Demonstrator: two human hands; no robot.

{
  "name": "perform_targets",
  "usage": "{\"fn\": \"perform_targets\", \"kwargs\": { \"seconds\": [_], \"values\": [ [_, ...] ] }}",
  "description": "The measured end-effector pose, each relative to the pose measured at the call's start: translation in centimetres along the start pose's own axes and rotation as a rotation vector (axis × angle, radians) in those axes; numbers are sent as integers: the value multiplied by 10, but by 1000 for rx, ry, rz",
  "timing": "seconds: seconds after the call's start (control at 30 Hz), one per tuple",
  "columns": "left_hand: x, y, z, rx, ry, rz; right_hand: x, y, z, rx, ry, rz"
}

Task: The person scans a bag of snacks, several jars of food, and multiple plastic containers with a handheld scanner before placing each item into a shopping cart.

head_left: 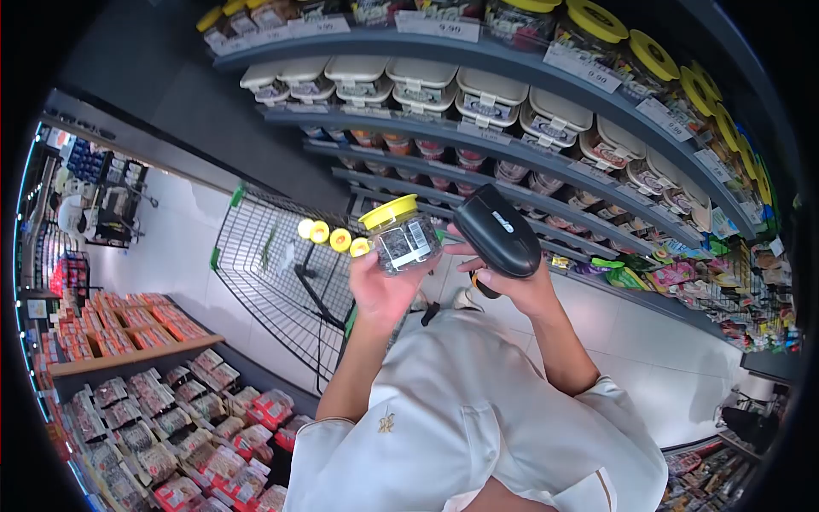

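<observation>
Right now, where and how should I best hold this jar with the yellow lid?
Probably around the lower part of the jar, from your body side, as your left hand has it. The yellow lid caps the far end, tilted, and the label with its barcode faces the camera, so a low grip should leave both uncovered.

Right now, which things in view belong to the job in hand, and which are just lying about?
Apparently the job:
yellow-lidded jar, in the left hand
black scanner, in the right hand

Apparently just about:
white-lidded tubs, shelved
orange boxes, at left
</observation>
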State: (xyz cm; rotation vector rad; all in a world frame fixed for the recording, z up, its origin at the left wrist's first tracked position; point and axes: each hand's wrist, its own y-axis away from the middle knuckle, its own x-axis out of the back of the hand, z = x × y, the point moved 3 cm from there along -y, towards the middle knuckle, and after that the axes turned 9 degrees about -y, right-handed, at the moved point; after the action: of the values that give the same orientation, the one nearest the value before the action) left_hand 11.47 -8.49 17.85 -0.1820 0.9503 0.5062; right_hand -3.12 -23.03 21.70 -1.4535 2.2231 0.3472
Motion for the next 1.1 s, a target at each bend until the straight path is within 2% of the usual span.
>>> {"fn": "perform_targets", "kwargs": {
  "seconds": [0.1, 0.13, 0.23, 0.27, 0.37, 0.6, 0.7, 0.8, 0.9, 0.97, 1.03, 1.1],
  "values": [
    [7, 19, -19, 45, 101, 173, 11, 13, 20, -95, 131, -52],
    [16, 23, -23, 60, 116, 171, 14, 18, 22, -104, 219, -19],
    [38, 29, -24, 87, -55, 169, 11, 26, -4, -138, 417, -207],
    [45, 30, -25, 96, -71, 243, 3, 26, -19, -70, 539, -255],
    [61, 32, -26, 111, -186, 307, -6, 28, -38, -236, 758, -350],
    [73, 31, -27, 76, -223, 206, -9, 27, -41, -245, 804, -344],
    [76, 30, -32, 44, -242, 216, -5, 25, -33, -195, 739, -304],
    [64, 29, -35, -46, -110, 250, -4, 26, -16, -204, 566, -93],
    [59, 31, -37, 19, 86, 319, 3, 24, 21, -292, 233, 64],
    [45, 29, -33, 10, -18, 347, 1, 24, 32, -324, 172, 79],
    [61, 31, -42, 14, -79, 328, 0, 24, 44, -371, 14, 98],
    [73, 38, -45, 48, -106, 316, 3, 23, 53, -389, 23, 111]
  ]
}}
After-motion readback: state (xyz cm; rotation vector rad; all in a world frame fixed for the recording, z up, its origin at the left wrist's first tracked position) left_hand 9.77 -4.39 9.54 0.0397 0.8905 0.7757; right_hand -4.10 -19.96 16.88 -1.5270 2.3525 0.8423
